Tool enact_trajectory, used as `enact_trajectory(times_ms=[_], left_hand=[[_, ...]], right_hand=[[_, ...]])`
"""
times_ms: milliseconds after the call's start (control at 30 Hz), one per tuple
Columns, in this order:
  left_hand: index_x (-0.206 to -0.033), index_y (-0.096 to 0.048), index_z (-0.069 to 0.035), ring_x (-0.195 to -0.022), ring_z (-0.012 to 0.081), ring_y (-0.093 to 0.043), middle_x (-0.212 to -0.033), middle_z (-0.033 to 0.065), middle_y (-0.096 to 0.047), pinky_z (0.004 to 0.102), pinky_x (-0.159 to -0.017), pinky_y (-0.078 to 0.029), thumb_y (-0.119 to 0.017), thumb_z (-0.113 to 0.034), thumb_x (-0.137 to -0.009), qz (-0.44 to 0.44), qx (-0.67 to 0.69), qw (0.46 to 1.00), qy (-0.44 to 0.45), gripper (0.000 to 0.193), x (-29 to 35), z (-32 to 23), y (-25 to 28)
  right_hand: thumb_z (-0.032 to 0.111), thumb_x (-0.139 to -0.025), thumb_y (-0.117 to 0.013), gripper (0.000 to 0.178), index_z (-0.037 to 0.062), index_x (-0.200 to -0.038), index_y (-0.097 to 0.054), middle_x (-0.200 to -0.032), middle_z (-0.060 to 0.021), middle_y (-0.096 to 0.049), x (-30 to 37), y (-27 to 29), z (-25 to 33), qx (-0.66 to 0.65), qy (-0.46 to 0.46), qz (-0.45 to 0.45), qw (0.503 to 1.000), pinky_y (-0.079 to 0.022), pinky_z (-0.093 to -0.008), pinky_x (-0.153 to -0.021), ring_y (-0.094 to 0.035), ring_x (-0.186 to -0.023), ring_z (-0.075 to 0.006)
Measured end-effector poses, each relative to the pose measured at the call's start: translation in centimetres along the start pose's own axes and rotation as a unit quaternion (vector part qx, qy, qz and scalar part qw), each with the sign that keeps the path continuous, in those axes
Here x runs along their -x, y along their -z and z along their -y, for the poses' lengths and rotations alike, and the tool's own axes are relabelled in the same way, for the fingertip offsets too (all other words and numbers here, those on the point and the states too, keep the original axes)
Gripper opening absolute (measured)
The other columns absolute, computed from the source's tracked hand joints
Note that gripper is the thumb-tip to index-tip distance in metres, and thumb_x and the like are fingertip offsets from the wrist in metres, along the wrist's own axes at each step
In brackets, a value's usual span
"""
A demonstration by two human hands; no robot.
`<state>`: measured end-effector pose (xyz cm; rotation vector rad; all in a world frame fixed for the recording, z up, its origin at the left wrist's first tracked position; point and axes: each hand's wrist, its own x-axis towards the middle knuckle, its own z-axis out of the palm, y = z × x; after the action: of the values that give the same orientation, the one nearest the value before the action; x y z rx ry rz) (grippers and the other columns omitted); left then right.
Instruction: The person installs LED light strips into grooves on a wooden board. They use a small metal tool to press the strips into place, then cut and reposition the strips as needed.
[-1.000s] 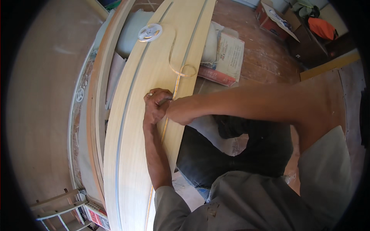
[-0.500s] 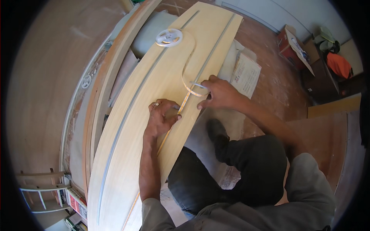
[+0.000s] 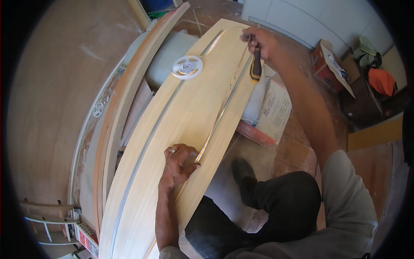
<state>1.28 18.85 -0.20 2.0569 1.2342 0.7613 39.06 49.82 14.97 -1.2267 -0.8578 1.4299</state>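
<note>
A long pale wood panel (image 3: 142, 190) lies in front of me with narrow grooves along its length. A thin LED strip (image 3: 210, 133) runs along the right groove, lying in it toward me and lifted farther off. My left hand (image 3: 179, 162) rests on the panel, thumb and forefinger pinching the strip at the groove. At the far right corner my right hand (image 3: 262, 43) is closed around the strip and a screwdriver (image 3: 256, 71), whose dark and yellow handle hangs toward me. Its blade is hidden. A white reel (image 3: 187, 67) with some strip on it lies over the left groove.
A wooden beam (image 3: 113, 116) runs along the panel's left side. On the floor to the right lie a printed sack (image 3: 276, 101), an open red box (image 3: 325, 64) and an orange bag (image 3: 381, 82). A small ladder (image 3: 47, 226) is at lower left.
My right hand has moved far up the panel to its far corner, drawing the loose curl of strip out straight. The left hand stays on the strip. The view has shifted slightly.
</note>
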Motion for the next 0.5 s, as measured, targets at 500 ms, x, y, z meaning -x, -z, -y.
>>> enact_trajectory(times_ms=[500], left_hand=[[-0.111,-0.074,-0.014,-0.116,0.0228,-0.063,-0.114,0.0006,-0.075,0.0436,-0.11,-0.03,-0.095,-0.016,-0.07,0.004,-0.002,1.0,0.004,0.046,-0.1,-0.3,0.4]], right_hand=[[0.011,-0.093,-0.072,0.01,0.0013,-0.095,-0.071,-0.077,-0.009,-0.067,-14.4,3.3,12.5,-0.139,0.332,-0.093,0.928,-0.047,-0.0315,-0.049,-0.054,-0.056,-0.016]])
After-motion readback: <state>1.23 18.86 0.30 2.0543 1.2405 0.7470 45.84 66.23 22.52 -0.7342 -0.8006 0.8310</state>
